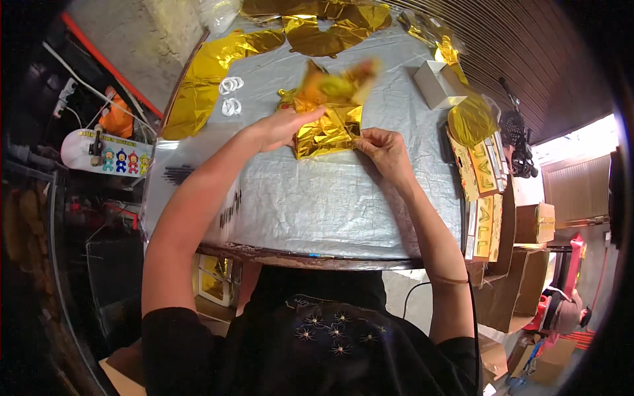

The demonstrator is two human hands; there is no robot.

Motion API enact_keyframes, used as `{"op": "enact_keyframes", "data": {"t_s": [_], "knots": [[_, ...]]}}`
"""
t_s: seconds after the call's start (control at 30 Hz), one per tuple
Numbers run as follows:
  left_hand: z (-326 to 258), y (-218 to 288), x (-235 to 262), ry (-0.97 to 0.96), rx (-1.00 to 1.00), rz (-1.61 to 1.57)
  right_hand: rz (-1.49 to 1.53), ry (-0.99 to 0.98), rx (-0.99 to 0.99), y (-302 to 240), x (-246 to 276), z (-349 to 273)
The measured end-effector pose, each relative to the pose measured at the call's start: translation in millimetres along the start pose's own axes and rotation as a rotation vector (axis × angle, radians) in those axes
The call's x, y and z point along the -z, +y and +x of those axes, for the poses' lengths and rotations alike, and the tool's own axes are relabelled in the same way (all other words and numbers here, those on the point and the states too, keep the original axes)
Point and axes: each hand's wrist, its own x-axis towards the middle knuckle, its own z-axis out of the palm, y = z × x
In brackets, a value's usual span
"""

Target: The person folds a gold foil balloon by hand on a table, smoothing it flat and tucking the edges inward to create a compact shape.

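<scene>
Okay so nearest, on the grey-covered table (330, 221), there are thin black strips (230, 210) right beside the left forearm (201, 198), which cuts across that side; more dark strips (178, 174) lie past it. Further out, a shiny gold foil piece (328, 137) is in both hands over the table. Right hand's (385, 150) fingers are pinched narrow on its lower right corner; left hand (281, 129) has the thumb over its left side, other fingers mostly hidden. Foil's top end is just a blur. Beyond the forearm sit white rings (231, 84) in two clusters. Off right, an open pale box (426, 84), and gold sheets (337, 36) crowd the far edge.
</scene>
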Motion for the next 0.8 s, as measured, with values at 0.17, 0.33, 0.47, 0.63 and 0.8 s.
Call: {"op": "enact_keyframes", "data": {"t_s": [0.17, 0.33, 0.47, 0.63, 0.8], "knots": [[-6.5, -8.1, 7.5, -0.002, -0.006, -0.066, -0.021, -0.036, -0.017, 8.0, 1.1, 0.8], [-14.6, -22.8, 13.0, -0.007, -0.052, -0.039, -0.08, -0.053, -0.016, 0.7, -6.2, -7.7], [-41.5, -44.2, 2.4, 0.216, -0.173, 0.561, -0.108, -0.001, -0.009, 3.5, -9.1, -16.1], [-61.3, -72.2, -27.0, 0.551, -0.388, 0.632, -0.145, 0.048, -0.045, -2.8, -14.1, -30.3], [-61.4, -91.7, -36.0, 0.73, -0.597, 0.746, -0.184, 0.059, 0.061, -3.9, -16.2, -38.8]]}}
